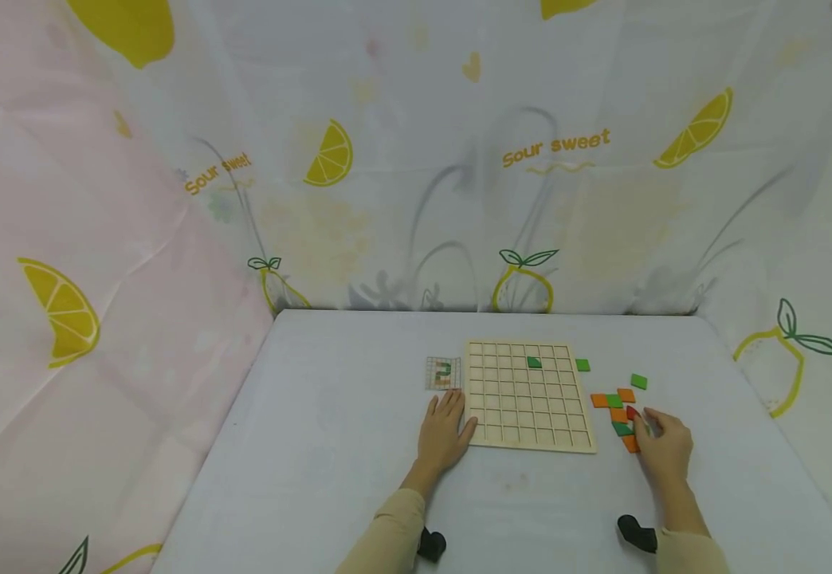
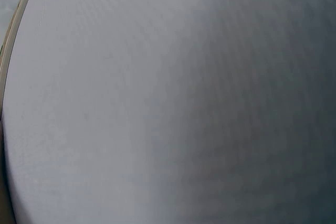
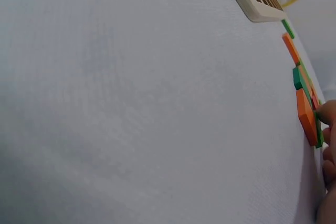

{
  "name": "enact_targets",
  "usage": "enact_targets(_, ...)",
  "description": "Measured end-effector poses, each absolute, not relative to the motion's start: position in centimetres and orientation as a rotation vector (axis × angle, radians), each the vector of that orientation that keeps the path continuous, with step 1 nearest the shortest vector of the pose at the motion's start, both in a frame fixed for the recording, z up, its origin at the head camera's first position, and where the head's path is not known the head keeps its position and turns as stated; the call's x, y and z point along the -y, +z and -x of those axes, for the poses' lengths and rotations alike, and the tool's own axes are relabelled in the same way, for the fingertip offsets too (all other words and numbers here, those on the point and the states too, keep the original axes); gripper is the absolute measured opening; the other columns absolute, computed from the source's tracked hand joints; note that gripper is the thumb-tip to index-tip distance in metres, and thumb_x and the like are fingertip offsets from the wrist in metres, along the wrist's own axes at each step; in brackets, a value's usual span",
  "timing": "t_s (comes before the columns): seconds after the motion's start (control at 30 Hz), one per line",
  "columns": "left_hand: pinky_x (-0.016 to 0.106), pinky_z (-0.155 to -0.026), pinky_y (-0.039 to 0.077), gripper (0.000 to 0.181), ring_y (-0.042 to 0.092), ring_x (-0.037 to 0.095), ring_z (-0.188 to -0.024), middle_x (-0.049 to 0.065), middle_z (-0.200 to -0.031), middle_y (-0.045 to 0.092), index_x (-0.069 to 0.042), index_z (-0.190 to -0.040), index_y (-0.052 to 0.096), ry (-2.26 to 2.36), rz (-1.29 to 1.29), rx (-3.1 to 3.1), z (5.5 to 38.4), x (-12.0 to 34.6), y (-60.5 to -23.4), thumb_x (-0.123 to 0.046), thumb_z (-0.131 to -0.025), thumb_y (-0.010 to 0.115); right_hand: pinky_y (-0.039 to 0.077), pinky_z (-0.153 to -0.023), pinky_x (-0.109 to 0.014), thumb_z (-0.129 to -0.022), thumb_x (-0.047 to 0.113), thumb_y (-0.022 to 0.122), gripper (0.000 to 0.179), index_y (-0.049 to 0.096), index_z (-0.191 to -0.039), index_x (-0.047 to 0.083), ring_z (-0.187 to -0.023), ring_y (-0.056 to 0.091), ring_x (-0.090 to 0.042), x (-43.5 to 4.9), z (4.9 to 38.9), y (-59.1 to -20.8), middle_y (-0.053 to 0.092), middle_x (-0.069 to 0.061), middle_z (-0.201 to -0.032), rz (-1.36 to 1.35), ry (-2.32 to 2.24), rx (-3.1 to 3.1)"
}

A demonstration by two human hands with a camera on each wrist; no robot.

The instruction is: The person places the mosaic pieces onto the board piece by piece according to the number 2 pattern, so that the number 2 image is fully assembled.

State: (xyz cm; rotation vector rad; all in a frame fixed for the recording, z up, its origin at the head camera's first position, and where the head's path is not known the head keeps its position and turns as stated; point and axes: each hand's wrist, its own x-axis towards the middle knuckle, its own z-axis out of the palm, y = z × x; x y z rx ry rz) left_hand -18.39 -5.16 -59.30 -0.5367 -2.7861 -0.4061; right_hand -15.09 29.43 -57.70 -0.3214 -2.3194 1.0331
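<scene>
My left hand point(image 1: 443, 434) lies flat with fingers extended at the left edge of a pale wooden grid board point(image 1: 523, 406), thumb over its lower left corner. One dark green tile point(image 1: 534, 362) sits in an upper square of the board. On the right, my right hand point(image 1: 665, 448) has its thumb and forefinger bent down among loose tiles, fingertips right by a red tile point(image 1: 632, 413). A green tile point(image 3: 318, 132) shows under those fingers in the right wrist view; I cannot tell whether they pinch it. Beside it is an orange tile point(image 3: 306, 118).
A small pattern card point(image 1: 443, 373) with a printed grid lies left of the board. Several orange and green tiles cluster right of it, with a light green tile point(image 1: 583, 365) by its edge and another green tile point(image 1: 639, 381) farther right. A printed cloth point(image 1: 387, 239) hangs behind the white table point(image 1: 301, 446).
</scene>
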Motion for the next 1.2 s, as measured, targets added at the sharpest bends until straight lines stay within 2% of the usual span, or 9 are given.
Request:
enact_targets(0.3,0.044,-0.110,0.032,0.051,0.046,0.025,-0.129,0.010,-0.135,0.053,-0.002,-0.130,0.054,-0.418,0.551,2.744,18.4,5.2,-59.1,-0.038,-0.094,0.050,0.041,-0.087,-0.054,-0.079,-0.003,0.068,0.029,0.061,-0.101,-0.018,-0.099,0.053,-0.044,-29.2,14.6,-57.8,0.060,-0.035,-0.100,0.341,1.064,2.384)
enact_targets(0.5,0.043,-0.111,0.031,0.051,0.045,0.024,-0.129,0.010,-0.136,0.053,-0.002,-0.131,0.054,-0.424,0.547,2.760,18.5,5.3,-59.1,-0.038,-0.095,0.048,0.041,-0.081,-0.046,-0.079,-0.001,0.069,0.027,0.063,-0.100,-0.016,-0.096,0.054,-0.041,-28.9,14.5,-58.0,0.061,-0.032,-0.098,0.385,1.037,2.376)
enact_targets(0.6,0.043,-0.112,0.029,0.052,0.044,0.024,-0.130,0.010,-0.137,0.051,-0.002,-0.132,0.052,-0.431,0.546,2.782,18.4,5.2,-59.1,-0.038,-0.096,0.047,0.041,-0.080,-0.042,-0.080,0.000,0.068,0.030,0.061,-0.104,-0.016,-0.098,0.053,-0.041,-29.0,14.6,-57.9,0.060,-0.032,-0.102,0.444,1.069,2.399)
enact_targets(0.87,0.042,-0.113,0.027,0.053,0.041,0.022,-0.133,0.008,-0.140,0.048,-0.003,-0.135,0.049,-0.424,0.534,2.817,18.5,5.2,-59.3,-0.039,-0.097,0.045,0.042,-0.087,-0.047,-0.091,0.010,0.052,0.044,0.047,-0.128,-0.012,-0.106,0.045,-0.040,-30.1,16.7,-56.8,0.049,-0.031,-0.117,0.571,1.246,2.519)
enact_targets(1.0,0.043,-0.113,0.027,0.052,0.041,0.023,-0.132,0.009,-0.140,0.049,-0.003,-0.135,0.050,-0.440,0.538,2.809,18.6,5.2,-59.3,-0.038,-0.096,0.046,0.041,-0.086,-0.051,-0.090,0.008,0.046,0.045,0.044,-0.129,-0.014,-0.102,0.044,-0.042,-30.9,18.2,-56.4,0.046,-0.033,-0.116,0.562,1.232,2.547)
enact_targets(1.1,0.043,-0.113,0.027,0.052,0.041,0.022,-0.132,0.009,-0.140,0.049,-0.003,-0.134,0.050,-0.445,0.538,2.806,18.6,5.2,-59.4,-0.038,-0.096,0.046,0.038,-0.093,-0.057,-0.088,0.006,0.045,0.045,0.043,-0.129,-0.015,-0.106,0.043,-0.046,-31.5,19.2,-56.3,0.044,-0.036,-0.119,0.516,1.165,2.632)
enact_targets(1.2,0.043,-0.113,0.027,0.052,0.041,0.022,-0.132,0.008,-0.140,0.049,-0.003,-0.134,0.050,-0.432,0.538,2.807,18.6,5.2,-59.5,-0.039,-0.096,0.046,0.030,-0.101,-0.061,-0.087,0.005,0.045,0.046,0.042,-0.129,-0.014,-0.116,0.037,-0.051,-32.1,20.0,-56.2,0.040,-0.038,-0.127,0.444,1.103,2.750)
